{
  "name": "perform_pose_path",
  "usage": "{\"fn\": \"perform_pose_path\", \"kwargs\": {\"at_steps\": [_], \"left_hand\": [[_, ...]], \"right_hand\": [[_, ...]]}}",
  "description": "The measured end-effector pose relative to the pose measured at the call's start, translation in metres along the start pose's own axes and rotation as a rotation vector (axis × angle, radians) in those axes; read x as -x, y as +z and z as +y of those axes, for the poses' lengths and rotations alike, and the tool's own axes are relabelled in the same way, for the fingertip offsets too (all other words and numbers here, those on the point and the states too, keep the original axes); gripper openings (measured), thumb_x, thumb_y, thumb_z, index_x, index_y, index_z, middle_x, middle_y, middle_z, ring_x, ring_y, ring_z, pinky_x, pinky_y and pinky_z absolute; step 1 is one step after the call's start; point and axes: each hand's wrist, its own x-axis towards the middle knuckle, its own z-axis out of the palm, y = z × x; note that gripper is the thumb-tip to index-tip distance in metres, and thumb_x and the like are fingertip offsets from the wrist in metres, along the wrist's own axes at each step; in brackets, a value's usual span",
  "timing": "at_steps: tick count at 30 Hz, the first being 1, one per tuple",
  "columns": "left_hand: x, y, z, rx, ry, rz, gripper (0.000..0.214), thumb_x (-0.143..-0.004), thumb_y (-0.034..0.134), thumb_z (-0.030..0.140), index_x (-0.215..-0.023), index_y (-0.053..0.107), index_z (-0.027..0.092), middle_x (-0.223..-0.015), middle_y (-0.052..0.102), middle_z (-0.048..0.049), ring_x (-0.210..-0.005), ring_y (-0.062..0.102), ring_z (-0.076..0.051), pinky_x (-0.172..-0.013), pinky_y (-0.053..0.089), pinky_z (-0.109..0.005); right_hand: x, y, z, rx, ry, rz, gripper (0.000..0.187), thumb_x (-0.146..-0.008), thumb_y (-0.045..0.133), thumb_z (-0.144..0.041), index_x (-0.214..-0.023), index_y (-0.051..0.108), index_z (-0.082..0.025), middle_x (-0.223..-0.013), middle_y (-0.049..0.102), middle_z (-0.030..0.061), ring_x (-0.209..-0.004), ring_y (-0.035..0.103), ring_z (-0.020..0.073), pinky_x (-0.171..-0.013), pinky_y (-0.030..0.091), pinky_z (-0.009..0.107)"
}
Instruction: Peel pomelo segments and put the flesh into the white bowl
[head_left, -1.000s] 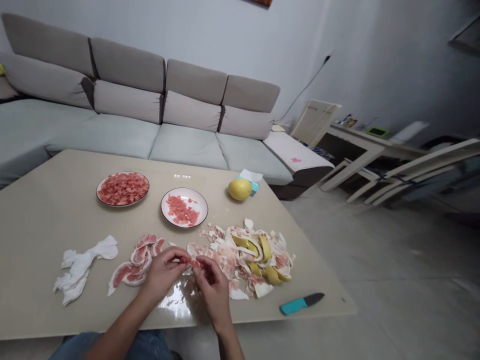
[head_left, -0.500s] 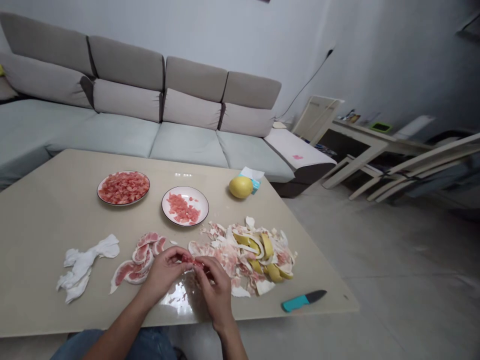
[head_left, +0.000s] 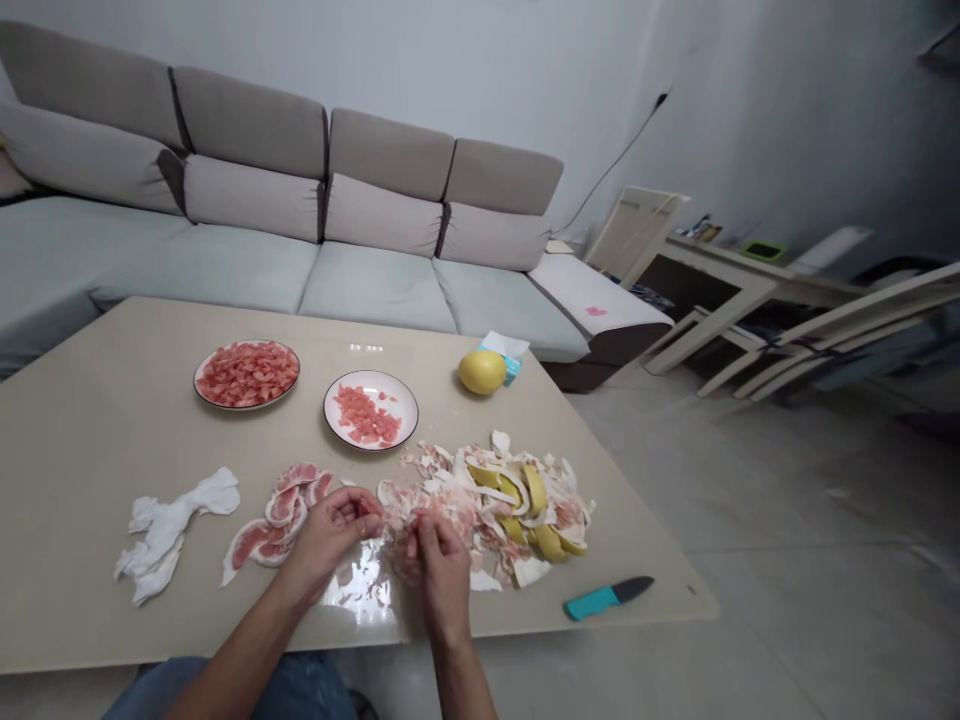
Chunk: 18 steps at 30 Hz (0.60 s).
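Note:
Over the table's front part my left hand (head_left: 334, 540) is closed, its fingertips pinching a small piece of red pomelo flesh (head_left: 367, 507). My right hand (head_left: 444, 570), a short way to the right, is closed in a pinch on a small pinkish bit of pomelo, partly hidden by the fingers. Beside my left hand lie several pomelo segments (head_left: 274, 530) in pale skin. Beyond the hands, a white plate (head_left: 405, 392) carries a small heap of red flesh pieces (head_left: 366, 415). Peel and membrane scraps (head_left: 457, 505) are piled behind and right of my right hand.
A fuller plate of pomelo flesh (head_left: 247, 374) stands at the back left. A whole yellow pomelo (head_left: 482, 372) sits by a tissue pack (head_left: 511, 352). Crumpled white tissue (head_left: 169, 530) lies left. A knife with a turquoise handle (head_left: 592, 603) rests near the front right edge.
My hands have drawn apart; they were together at one piece of pomelo flesh. The right hand has moved right, and the left has shifted slightly left.

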Motion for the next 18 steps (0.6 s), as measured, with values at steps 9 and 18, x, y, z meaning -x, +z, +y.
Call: {"fn": "perform_pose_path", "kwargs": {"at_steps": [9,18], "left_hand": [[0.005,0.001,0.006,0.082,-0.095,-0.059,0.036,-0.074,0.074,0.031,-0.105,0.06,0.019,-0.084,0.055,-0.0002,-0.077,0.058,-0.013,-0.076,0.051,-0.029],[0.005,0.003,-0.002,-0.133,-0.218,-0.217,0.037,-0.08,0.061,0.053,-0.082,0.059,0.015,-0.053,0.034,0.0088,-0.044,0.024,-0.005,-0.039,0.016,-0.017]], "right_hand": [[0.0,-0.013,-0.001,0.15,-0.089,-0.051,0.022,-0.081,0.065,-0.038,-0.089,0.071,-0.018,-0.08,0.07,0.0046,-0.067,0.063,0.0159,-0.059,0.05,0.024],[0.005,-0.007,-0.004,0.473,-0.473,-0.193,0.015,-0.085,0.063,-0.021,-0.098,0.069,-0.024,-0.092,0.069,0.0042,-0.086,0.063,0.0176,-0.077,0.051,0.029]]}}
